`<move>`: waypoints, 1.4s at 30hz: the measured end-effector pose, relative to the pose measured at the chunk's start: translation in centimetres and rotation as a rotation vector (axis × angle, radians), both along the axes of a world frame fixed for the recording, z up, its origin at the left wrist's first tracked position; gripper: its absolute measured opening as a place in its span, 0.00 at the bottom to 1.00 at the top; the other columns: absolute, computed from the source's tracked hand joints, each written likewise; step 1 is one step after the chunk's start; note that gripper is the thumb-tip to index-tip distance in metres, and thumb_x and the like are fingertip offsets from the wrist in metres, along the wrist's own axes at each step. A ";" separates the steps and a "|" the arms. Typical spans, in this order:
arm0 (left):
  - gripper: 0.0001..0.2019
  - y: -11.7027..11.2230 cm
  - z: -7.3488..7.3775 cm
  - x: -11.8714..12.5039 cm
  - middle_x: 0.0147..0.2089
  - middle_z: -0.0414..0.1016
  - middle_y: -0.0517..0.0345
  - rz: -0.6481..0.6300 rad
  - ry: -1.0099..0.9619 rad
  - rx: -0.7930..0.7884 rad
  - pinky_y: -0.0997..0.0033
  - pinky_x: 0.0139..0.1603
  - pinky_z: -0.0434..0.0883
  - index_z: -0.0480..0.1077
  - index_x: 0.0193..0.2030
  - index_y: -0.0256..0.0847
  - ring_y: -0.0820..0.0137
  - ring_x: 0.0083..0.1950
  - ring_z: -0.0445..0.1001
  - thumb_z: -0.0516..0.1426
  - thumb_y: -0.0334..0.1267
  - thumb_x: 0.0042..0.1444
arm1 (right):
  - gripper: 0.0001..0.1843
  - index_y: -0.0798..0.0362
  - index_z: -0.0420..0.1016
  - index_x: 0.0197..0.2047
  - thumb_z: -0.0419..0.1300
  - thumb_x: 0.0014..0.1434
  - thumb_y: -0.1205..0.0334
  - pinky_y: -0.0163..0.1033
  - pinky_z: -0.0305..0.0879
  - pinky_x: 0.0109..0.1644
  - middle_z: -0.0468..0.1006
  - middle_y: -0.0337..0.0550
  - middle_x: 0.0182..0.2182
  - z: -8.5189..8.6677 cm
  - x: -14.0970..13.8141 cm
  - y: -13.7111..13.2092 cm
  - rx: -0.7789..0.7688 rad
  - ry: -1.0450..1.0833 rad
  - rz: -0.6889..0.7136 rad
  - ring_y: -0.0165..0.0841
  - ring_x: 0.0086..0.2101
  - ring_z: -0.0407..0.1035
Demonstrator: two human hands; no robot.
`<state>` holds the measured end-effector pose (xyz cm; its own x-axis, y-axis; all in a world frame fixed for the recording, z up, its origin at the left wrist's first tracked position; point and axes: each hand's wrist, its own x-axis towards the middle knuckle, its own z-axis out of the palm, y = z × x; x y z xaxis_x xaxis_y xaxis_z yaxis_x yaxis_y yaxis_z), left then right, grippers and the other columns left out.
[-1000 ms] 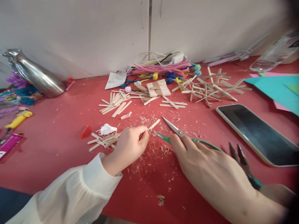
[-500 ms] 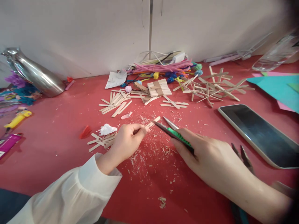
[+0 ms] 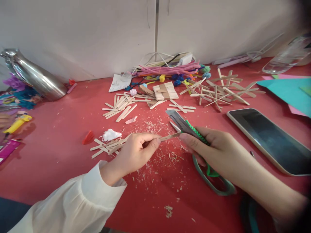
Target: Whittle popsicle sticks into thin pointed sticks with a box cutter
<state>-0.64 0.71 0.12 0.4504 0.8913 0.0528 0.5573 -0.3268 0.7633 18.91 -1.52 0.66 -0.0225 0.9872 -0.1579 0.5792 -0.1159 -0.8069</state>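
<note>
My left hand (image 3: 136,152) is closed in a pinch on a thin wooden craft stick (image 3: 170,137), held level just above the red table (image 3: 60,155). My right hand (image 3: 218,149) is wrapped round a green utility knife (image 3: 181,122), whose grey blade end points up and left. The knife meets the stick's free end. Green-handled scissors (image 3: 213,187) lie on the table under my right hand. Wood shavings (image 3: 167,155) are scattered below both hands.
A phone (image 3: 267,139) lies at the right, teal paper (image 3: 289,92) behind it. Loose sticks (image 3: 121,108), glued stick crosses (image 3: 218,90) and pipe cleaners (image 3: 167,69) fill the back. A metal jug (image 3: 36,79) stands at the left. White cotton (image 3: 111,134) sits by my left hand.
My right hand left the scissors on the table, took up the green knife and brought it to the stick's end. My left hand turned the stick more level.
</note>
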 end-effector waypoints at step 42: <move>0.12 0.4 0.0 0.2 0.19 0.55 0.67 0.213 -0.097 -0.078 0.79 0.19 0.53 0.63 0.25 0.38 0.79 0.19 0.53 0.51 0.40 0.58 | 0.13 0.54 0.72 0.32 0.48 0.60 0.59 0.36 0.55 0.16 0.75 0.40 0.17 -1.7 -0.1 -1.3 0.689 -0.620 0.229 0.37 0.16 0.71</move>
<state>-0.47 1.09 0.15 0.2481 0.9686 0.0139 0.5305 -0.1479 0.8347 18.83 -2.83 -1.04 -0.3346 0.8495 0.4080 0.8761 0.4398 -0.1973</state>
